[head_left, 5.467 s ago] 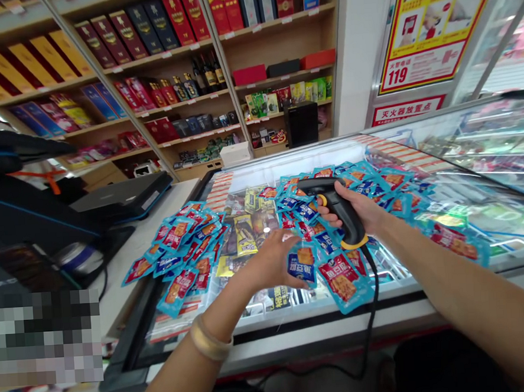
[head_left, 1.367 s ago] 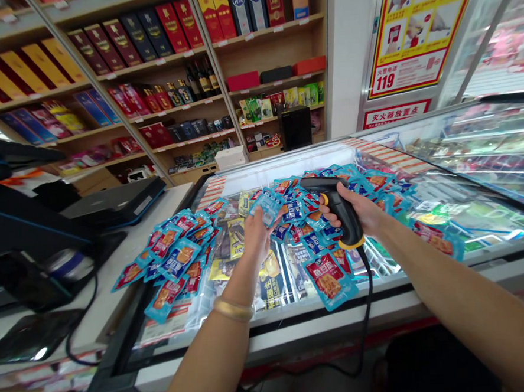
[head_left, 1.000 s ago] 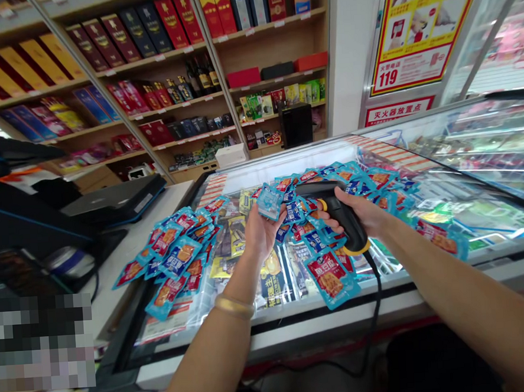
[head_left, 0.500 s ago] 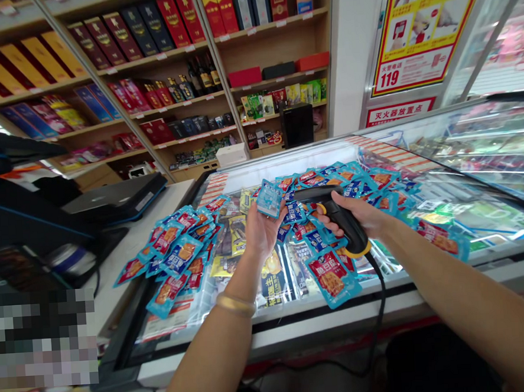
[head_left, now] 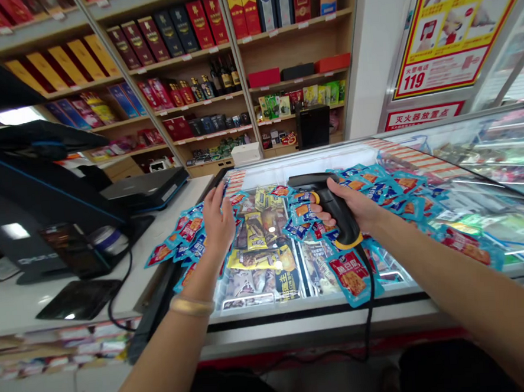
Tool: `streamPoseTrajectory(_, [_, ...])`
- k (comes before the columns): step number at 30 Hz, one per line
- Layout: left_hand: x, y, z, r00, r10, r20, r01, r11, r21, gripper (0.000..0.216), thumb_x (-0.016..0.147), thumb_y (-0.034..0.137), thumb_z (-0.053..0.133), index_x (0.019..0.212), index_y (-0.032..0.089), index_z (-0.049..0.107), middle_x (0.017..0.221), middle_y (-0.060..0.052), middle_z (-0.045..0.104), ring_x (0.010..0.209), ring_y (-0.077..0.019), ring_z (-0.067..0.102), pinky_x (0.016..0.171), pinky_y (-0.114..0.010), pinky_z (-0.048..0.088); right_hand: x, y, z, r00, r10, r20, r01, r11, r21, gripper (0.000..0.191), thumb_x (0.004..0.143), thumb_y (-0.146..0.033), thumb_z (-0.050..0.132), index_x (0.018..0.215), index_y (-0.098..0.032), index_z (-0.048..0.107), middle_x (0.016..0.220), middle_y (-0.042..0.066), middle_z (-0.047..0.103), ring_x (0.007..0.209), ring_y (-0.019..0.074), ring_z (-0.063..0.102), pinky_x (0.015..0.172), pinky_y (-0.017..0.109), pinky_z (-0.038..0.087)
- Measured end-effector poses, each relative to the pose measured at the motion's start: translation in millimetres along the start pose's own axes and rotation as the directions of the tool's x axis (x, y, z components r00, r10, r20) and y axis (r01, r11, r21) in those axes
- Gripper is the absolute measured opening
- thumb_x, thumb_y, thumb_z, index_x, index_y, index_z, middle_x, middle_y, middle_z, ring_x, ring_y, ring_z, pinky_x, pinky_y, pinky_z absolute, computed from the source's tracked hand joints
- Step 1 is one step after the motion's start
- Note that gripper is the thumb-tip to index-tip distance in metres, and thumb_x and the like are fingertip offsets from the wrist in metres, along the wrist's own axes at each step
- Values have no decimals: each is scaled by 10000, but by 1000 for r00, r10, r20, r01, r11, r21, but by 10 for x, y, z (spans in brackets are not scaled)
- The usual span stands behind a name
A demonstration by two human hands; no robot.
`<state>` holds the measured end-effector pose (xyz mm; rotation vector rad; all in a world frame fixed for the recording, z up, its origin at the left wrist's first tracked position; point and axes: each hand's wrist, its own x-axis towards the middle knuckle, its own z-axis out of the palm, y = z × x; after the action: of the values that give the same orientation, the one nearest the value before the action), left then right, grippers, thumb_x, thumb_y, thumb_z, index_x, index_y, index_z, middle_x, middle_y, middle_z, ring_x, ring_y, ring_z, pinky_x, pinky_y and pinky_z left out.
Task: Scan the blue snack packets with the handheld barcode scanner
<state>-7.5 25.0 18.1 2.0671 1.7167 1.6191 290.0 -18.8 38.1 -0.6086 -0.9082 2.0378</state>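
My right hand (head_left: pixel 351 205) is wrapped round the handle of a black and yellow barcode scanner (head_left: pixel 338 215), its head pointing left above the freezer's glass top. A cable hangs from the handle's bottom. My left hand (head_left: pixel 219 219), with a gold bangle at the wrist, is over the left pile of blue snack packets (head_left: pixel 189 229). Its fingers are apart and no packet shows in it; the palm side is partly hidden. More snack packets (head_left: pixel 379 183) lie heaped behind and right of the scanner. One large red and blue packet (head_left: pixel 350 276) rests below it near the front edge.
Under the glass of the chest freezer (head_left: pixel 261 332) are yellow ice cream packs (head_left: pixel 259 258). At left stands a counter (head_left: pixel 157 226) with a dark checkout terminal (head_left: pixel 44 191) and a flat black device (head_left: pixel 146 188). Shelves (head_left: pixel 185 94) of boxes and bottles line the back.
My left hand has moved left from before the scanner to the left pile, and the packet it held no longer shows in it. My right hand still holds the scanner. The view has shifted left.
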Motion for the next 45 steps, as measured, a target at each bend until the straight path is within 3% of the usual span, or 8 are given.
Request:
streamPoseTrajectory(5, [-90,-399,-382,937,-269,224,88,800,593,554,918,425,421,1430,225,491,1535,-162,392,1431,-425,289,1124,-684,195,284,116,192,997,42,59,-44,999,27,411,953,-537,453,948,-149,590,679,28,554,515,104,505,425,179,465])
streamPoseTrajectory(7, [-134,-468,-434,900,-323,292,62,759,649,594,927,463,388,1477,240,420,1575,-142,330,1452,-442,230,1118,-708,163,354,163,194,997,55,63,-57,997,43,413,964,-529,431,949,-148,588,674,29,553,517,107,507,419,179,463])
streamPoseTrajectory(12, [-107,-471,-448,907,-310,286,57,762,645,633,931,519,348,1498,240,381,1586,-137,308,1467,-424,206,1135,-682,159,378,197,109,998,51,32,-53,996,71,426,996,-497,355,935,-143,586,676,37,546,519,107,501,416,174,456])
streamPoseTrajectory(21, [-153,-54,-2,954,-26,298,-104,906,411,620,891,443,517,1457,209,421,1534,-162,393,1451,-371,282,1150,-606,242,95,-73,-165,997,-52,-65,53,999,10,397,961,-531,428,936,-167,584,705,29,538,536,105,500,429,171,466])
streamPoseTrajectory(27, [-323,509,654,804,261,534,-274,960,-56,715,841,401,617,1477,204,354,1514,-143,427,1404,-280,389,1157,-479,328,-125,-171,-451,984,-123,-133,120,992,-26,409,925,-561,491,908,-164,584,707,28,547,529,100,494,433,179,471])
streamPoseTrajectory(32, [-460,696,980,723,274,634,-281,955,-92,769,793,337,669,1481,202,354,1495,-157,444,1390,-309,403,1151,-519,325,-160,-164,-480,978,-144,-150,142,990,-25,375,949,-533,461,935,-180,586,717,36,553,540,106,481,435,181,456])
streamPoseTrajectory(40, [-496,573,1005,761,252,598,-186,968,-170,704,787,260,671,1447,246,425,1386,-125,544,1265,-285,520,1088,-476,406,-139,-137,-425,985,-118,-129,115,993,-26,412,978,-528,382,950,-171,586,701,39,537,546,112,467,436,188,445])
streamPoseTrajectory(45, [-494,564,986,855,153,495,24,942,-333,642,700,289,773,1311,248,581,1266,-106,632,1175,-269,575,1060,-465,420,-143,-129,-418,985,-101,-141,95,994,-49,440,978,-537,376,892,-161,588,709,45,542,556,113,472,439,196,436])
